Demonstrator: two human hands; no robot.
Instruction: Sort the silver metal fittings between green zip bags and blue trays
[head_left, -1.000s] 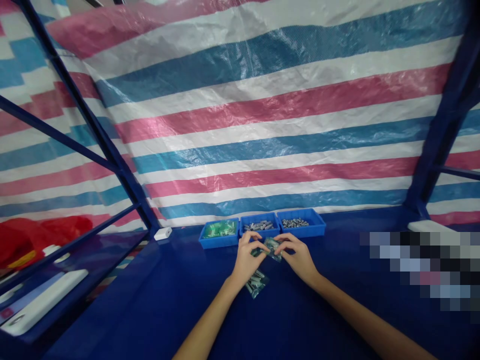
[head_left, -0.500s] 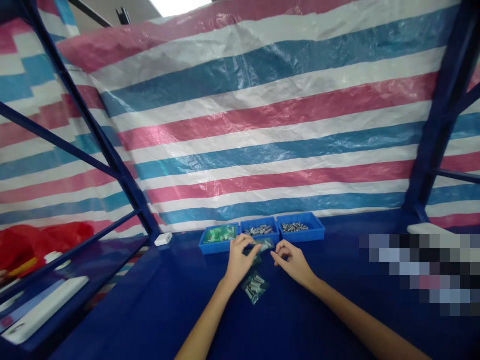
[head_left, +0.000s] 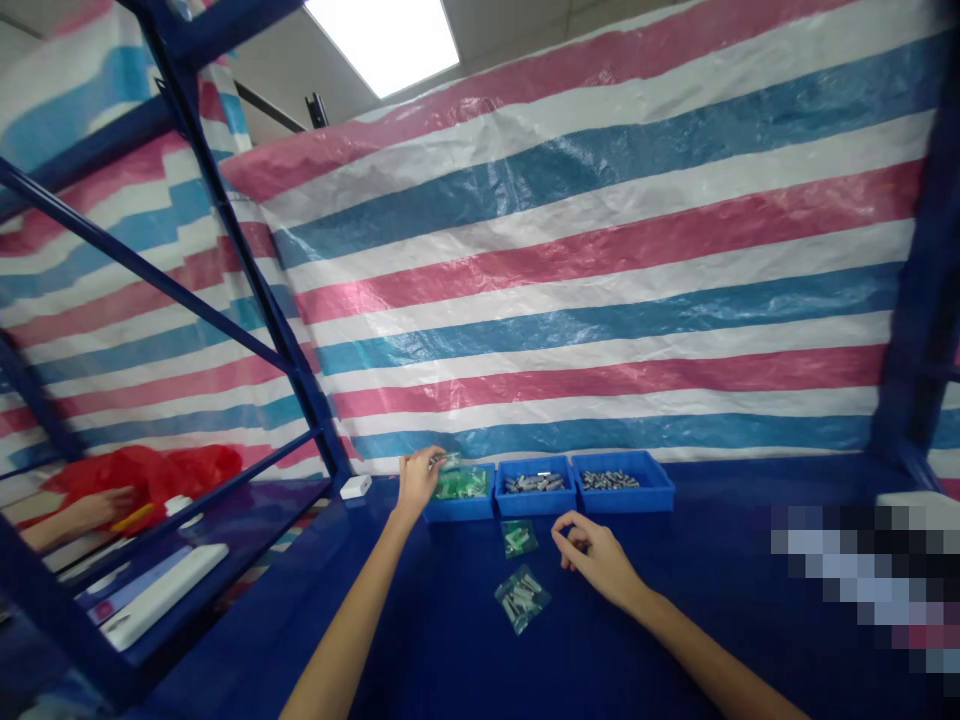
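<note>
Since the earlier frame, my left hand has gone from the centre of the picture to the left end of the tray row, and the view has tipped upward. That left hand (head_left: 418, 483) now sits left of centre, thumb and fingertips apparently pinching a small clear packet (head_left: 451, 461) above the leftmost blue tray (head_left: 459, 513), where green-tinted packets (head_left: 461, 486) lie heaped. To handle this well, I judge, I should grip only the film's edge, bring it close to the heap and ease my fingers apart, so that it lies flat inside the rim instead of slipping over the front wall. My left forearm (head_left: 360, 615) slants up from the bottom edge, stretched well out.

Near the middle, below the trays, a packet of greenish pieces (head_left: 518, 538) lies flat, with a packet of metal pieces (head_left: 523, 598) lower down, apart from it; both are best kept clear of my wrists.

Right of them, my right hand (head_left: 596, 562) hovers or rests, I cannot tell which, below the rightmost tray (head_left: 634, 500). Its fingers curl loosely toward the thumb, nothing visible between them, and its forearm (head_left: 690, 640) comes in from the lower right.
</note>
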